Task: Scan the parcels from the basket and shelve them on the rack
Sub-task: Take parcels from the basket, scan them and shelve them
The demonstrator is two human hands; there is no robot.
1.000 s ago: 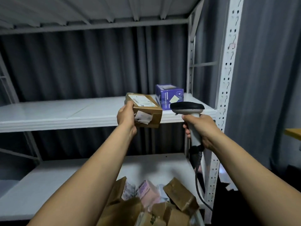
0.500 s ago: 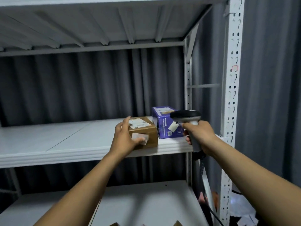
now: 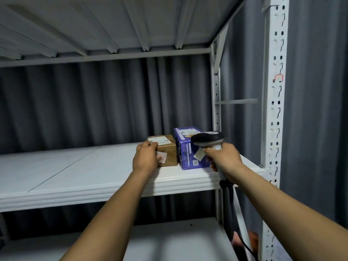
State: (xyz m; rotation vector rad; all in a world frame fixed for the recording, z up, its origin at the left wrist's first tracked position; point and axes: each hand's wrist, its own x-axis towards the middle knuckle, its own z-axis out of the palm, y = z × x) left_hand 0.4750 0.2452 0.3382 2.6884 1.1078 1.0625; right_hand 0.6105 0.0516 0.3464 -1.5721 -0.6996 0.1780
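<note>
Your left hand (image 3: 146, 158) lay against the near left corner of a small brown parcel (image 3: 168, 148). The fingers were curled close together round its front face, and one fingertip lay on a loose white label (image 3: 163, 159) there. The parcel sat flat on the middle shelf (image 3: 84, 166) of the white rack, towards the right end. It stood just beside a purple box (image 3: 185, 149) on its right; whether the two touched could not be told.

Your right hand (image 3: 225, 159) had its fingers wrapped tightly round the handle of a grey scanner (image 3: 208, 138), whose dark head was raised in front of the purple box.

The parcel looked like stiff cardboard and seemed small and probably light, so one hand should have managed it. Its flat opposite walls offered the surest hold. The loose label would likely have slipped or torn under a pull.
</note>
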